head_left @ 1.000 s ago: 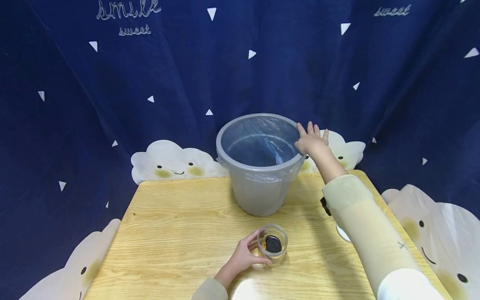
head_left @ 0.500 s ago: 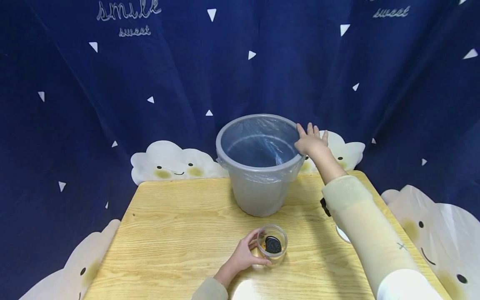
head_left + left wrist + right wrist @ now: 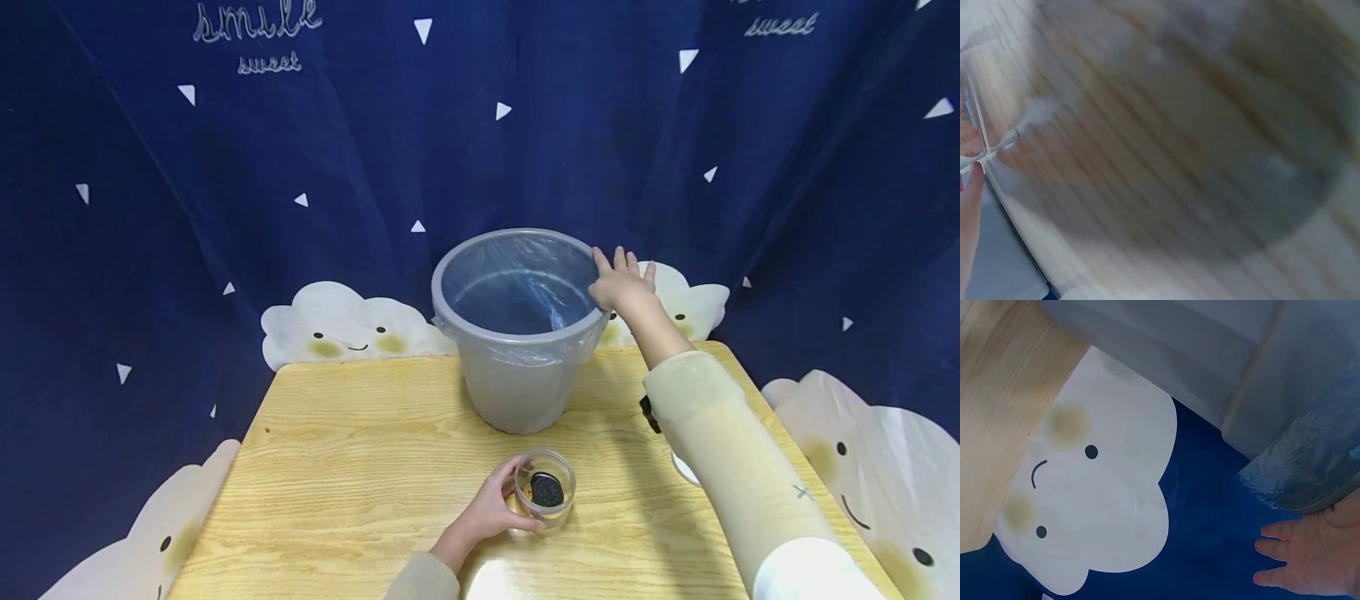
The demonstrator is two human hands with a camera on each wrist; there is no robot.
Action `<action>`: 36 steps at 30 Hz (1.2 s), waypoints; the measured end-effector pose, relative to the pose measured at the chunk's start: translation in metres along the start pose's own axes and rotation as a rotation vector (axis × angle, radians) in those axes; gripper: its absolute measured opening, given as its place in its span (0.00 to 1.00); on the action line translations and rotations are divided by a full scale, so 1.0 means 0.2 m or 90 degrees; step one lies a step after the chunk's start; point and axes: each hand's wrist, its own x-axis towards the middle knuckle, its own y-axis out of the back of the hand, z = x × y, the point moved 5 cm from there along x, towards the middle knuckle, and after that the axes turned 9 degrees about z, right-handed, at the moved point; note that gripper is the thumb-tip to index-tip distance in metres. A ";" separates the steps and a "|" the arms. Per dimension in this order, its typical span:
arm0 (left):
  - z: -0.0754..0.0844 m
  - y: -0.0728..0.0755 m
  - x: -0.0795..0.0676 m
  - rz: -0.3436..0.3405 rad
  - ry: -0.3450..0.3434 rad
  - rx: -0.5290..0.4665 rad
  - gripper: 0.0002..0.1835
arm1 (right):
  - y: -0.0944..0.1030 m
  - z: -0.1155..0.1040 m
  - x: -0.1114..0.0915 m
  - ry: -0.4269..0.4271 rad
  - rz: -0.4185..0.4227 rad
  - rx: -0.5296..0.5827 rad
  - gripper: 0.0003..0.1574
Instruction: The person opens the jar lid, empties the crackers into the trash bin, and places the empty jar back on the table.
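Observation:
My left hand (image 3: 489, 507) holds a clear, round plastic jar (image 3: 557, 518) from its left side, thumb in front and fingers behind. Inside the jar lies a black sandwich cookie (image 3: 546, 489), with small orange specks beside it. In the left wrist view, only a strip of the hand (image 3: 969, 215) shows at the left edge. My right hand (image 3: 624, 282) rests at the right rim of a grey trash can (image 3: 517, 383) lined with a clear plastic bag (image 3: 525, 352). Its fingers are spread and straight, pointing away, also in the right wrist view (image 3: 1316, 556).
The trash can stands at the back of the wooden table (image 3: 360, 433). A white round thing, likely a lid (image 3: 684, 469), is partly hidden under the right sleeve (image 3: 735, 450). Behind the table hangs a dark blue curtain (image 3: 360, 150) with white clouds.

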 end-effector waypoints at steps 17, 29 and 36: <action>-0.05 0.00 -0.01 0.033 0.013 0.021 0.47 | 0.00 0.00 -0.01 -0.005 -0.008 0.013 0.42; 0.04 0.01 -0.04 0.048 0.017 0.001 0.46 | -0.01 0.00 0.00 -0.003 -0.013 0.016 0.43; 0.00 0.04 -0.04 0.066 0.016 0.029 0.46 | 0.00 0.00 0.00 -0.004 -0.008 0.021 0.42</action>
